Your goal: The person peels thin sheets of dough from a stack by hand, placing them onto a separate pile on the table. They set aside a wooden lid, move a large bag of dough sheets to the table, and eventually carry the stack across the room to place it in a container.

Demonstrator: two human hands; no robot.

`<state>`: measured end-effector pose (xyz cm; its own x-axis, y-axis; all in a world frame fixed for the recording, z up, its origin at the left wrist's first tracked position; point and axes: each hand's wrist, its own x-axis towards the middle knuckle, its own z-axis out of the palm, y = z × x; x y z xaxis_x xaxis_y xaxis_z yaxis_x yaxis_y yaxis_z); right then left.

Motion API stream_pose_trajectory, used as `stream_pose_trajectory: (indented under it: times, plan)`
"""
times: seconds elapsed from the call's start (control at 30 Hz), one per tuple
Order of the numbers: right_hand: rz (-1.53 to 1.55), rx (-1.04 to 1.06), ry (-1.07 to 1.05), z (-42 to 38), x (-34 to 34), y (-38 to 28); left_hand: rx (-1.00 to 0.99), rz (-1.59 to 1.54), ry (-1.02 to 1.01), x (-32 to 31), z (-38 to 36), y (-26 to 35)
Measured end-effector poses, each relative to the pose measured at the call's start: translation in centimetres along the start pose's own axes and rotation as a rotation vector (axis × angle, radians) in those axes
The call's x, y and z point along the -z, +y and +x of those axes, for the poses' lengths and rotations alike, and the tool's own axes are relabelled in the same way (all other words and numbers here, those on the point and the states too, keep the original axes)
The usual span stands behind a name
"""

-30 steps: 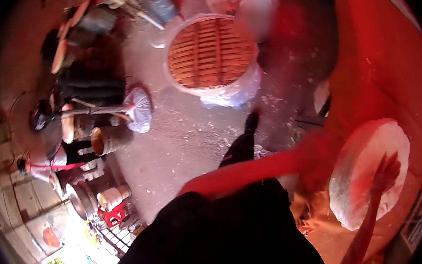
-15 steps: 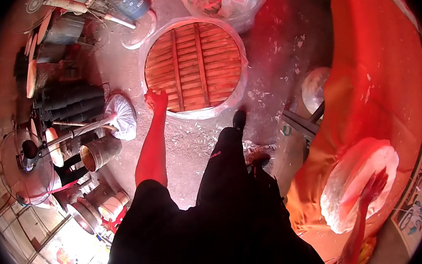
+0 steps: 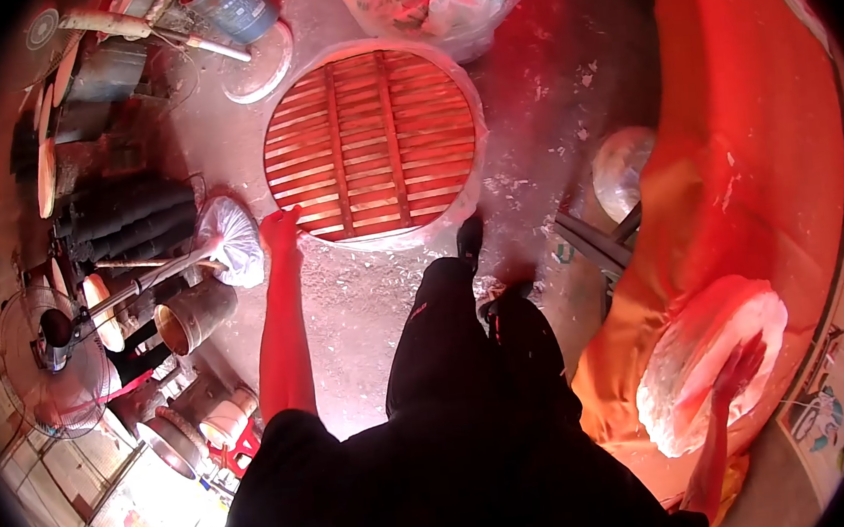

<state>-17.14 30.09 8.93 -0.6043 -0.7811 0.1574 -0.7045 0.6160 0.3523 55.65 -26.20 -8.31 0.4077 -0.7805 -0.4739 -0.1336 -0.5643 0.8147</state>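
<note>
My left hand (image 3: 280, 229) hangs low on a stretched arm, its fingers curled closed. It overlaps the lower left rim of a round slatted wooden rack (image 3: 367, 148) with a pale border, lying on the floor; anything inside the fingers is hidden. At the right, my right hand (image 3: 743, 366) lies with fingers stretched out across the face of a thick, whitish round slab (image 3: 673, 382). That slab has a rough edge and overlaps an orange cloth (image 3: 746, 185) spread over a long surface.
A standing fan (image 3: 52, 341), a metal bucket (image 3: 196, 313) and several pots crowd the left side. Farther ahead are a blue-grey bucket (image 3: 232, 14) and a white plastic sack (image 3: 435, 6). Dark bars (image 3: 596, 238) stick out beside the orange cloth. Pale flakes litter the floor.
My left hand has moved left and slightly down, toward the rack's outer edge. The whole view has shifted a little left. My right hand stays on the whitish slab.
</note>
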Motion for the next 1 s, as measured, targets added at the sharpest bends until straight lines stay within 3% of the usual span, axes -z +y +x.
stream_pose_trajectory:
  times: [0.07, 0.1, 0.13, 0.2, 0.3, 0.4, 0.47, 0.5, 0.6, 0.63, 0.67, 0.8, 0.9, 0.93, 1.0]
  plan:
    - [0.003, -0.003, -0.005, -0.1, 0.1, -0.2, 0.061, -0.084, -0.169, 0.9, -2.2, 3.6]
    - [0.006, -0.006, -0.010, -0.2, 0.1, -0.4, 0.105, -0.314, -0.239, 0.9, -3.6, 4.8]
    - [0.010, -0.004, -0.010, -0.1, 0.2, -0.5, 0.098, -0.399, -0.534, 0.8, -5.4, 7.1]
    - [0.011, -0.009, -0.010, 0.0, 0.5, -0.8, 0.121, -0.517, -0.742, 0.4, -8.1, 9.5]
    - [-0.041, -0.010, 0.004, 0.5, 1.8, -2.2, -0.044, -0.558, -0.753, -2.9, -13.6, 12.3]
    - [-0.050, -0.023, -0.013, 0.9, 2.9, -3.4, -0.055, -0.485, -0.846, -6.1, -16.8, 12.2]
    - [0.335, -0.146, -0.013, -0.1, 0.6, -2.5, -0.018, -0.559, -0.961, -11.0, -20.6, 13.3]
    - [0.286, -0.150, -0.040, -0.4, 1.0, -2.4, 0.023, -0.531, -0.961, -13.9, -22.1, 13.4]
    - [0.146, -0.151, -0.094, 0.9, 2.7, -3.2, -0.026, -0.562, -1.362, -24.8, -27.6, 16.8]
    - [0.215, -0.135, 0.001, -0.3, 0.4, -2.0, 0.082, -0.657, -1.481, -28.2, -30.2, 18.3]
    - [0.255, -0.223, -0.053, -0.2, -0.3, -2.3, 0.087, -0.635, -1.534, -31.1, -31.9, 18.7]
    - [0.367, -0.633, -0.245, 1.4, 0.8, -4.6, 0.227, -0.521, -1.598, -42.8, -35.0, 13.8]
    - [0.596, -0.506, -0.173, 5.8, 6.6, -4.5, 0.233, -0.199, -1.463, -47.0, -38.1, 13.2]
    - [0.162, -0.234, -0.114, 1.4, 4.1, -3.8, 0.237, -0.116, -1.415, -47.9, -38.3, 11.8]
    - [0.204, -0.269, -0.151, 1.4, 4.5, -3.8, 0.173, -0.048, -1.370, -48.3, -38.3, 9.4]
